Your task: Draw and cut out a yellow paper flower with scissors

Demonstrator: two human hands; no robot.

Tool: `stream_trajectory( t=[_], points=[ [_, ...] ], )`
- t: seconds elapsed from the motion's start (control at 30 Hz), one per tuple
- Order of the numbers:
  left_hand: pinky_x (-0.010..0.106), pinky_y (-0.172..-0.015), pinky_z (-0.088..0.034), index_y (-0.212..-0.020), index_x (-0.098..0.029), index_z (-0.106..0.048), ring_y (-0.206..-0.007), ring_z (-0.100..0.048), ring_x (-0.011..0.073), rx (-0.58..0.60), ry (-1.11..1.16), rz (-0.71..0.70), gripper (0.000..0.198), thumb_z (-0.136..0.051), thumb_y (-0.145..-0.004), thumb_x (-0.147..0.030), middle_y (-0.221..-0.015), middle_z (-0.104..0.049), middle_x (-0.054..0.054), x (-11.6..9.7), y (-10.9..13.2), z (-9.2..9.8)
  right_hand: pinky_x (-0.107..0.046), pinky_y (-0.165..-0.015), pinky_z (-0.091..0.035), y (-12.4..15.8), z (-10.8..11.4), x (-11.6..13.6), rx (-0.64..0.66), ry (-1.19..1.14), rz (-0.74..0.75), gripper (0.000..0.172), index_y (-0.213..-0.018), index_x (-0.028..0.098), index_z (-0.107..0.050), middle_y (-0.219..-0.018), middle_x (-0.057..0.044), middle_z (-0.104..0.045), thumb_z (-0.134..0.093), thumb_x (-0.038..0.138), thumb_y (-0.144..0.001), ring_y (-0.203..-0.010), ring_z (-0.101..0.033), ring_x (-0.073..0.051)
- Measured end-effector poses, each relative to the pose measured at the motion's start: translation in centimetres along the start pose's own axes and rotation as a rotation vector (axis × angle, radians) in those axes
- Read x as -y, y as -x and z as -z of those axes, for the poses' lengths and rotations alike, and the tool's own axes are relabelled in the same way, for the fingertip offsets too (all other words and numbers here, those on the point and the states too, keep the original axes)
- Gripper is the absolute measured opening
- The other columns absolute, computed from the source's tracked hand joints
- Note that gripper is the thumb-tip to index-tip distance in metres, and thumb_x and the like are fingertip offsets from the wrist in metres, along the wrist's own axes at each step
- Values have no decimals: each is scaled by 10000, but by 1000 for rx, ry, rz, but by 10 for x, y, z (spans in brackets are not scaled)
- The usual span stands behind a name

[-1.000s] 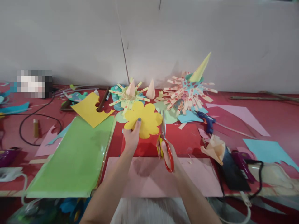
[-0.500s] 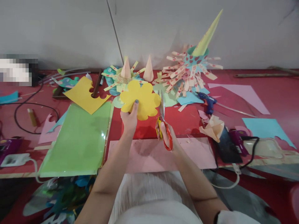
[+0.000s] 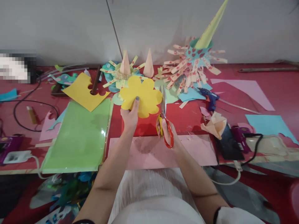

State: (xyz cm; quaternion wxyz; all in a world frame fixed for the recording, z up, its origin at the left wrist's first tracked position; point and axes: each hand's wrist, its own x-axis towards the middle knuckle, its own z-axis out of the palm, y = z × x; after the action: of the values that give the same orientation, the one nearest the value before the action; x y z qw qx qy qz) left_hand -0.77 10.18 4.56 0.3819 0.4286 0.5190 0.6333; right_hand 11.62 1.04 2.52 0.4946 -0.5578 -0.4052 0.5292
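A yellow paper flower [image 3: 146, 96] with rounded petals is pinched in my left hand [image 3: 130, 116], the thumb lying on its front and the other fingers hidden behind. My right hand [image 3: 167, 129] is closed round the scissors [image 3: 168, 132], which have one red and one yellow handle. Their blades point up, slightly parted, beside the flower's right edge; I cannot tell whether they touch it. Beneath both hands lie a red sheet [image 3: 184, 119] and a pink sheet [image 3: 193, 152].
Left are a green paper pack [image 3: 79, 137] and a yellow offcut [image 3: 81, 91]. Paper cones [image 3: 149, 65] and a fringed paper piece [image 3: 196, 59] stand at the back. A blue glue gun [image 3: 210, 98], a phone [image 3: 230, 144] and cables lie right.
The view has shifted slightly, so the table items sit a little higher. The flower has tilted a little in my left hand. Both hands keep their holds.
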Motion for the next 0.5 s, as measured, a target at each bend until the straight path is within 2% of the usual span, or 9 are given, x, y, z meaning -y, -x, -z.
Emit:
stream_trajectory(
  t=[0.5],
  points=[
    [313, -945, -485, -860, -163, -693, -1090, -608, 226, 11, 26, 16, 322, -684, -697, -441, -968, -712, 72, 2, -1, 0, -193, -344, -318, 2, 0, -1, -29, 13, -1, 489, -733, 201, -471, -567, 59, -382, -428, 684, -797, -363, -418, -54]
  ],
)
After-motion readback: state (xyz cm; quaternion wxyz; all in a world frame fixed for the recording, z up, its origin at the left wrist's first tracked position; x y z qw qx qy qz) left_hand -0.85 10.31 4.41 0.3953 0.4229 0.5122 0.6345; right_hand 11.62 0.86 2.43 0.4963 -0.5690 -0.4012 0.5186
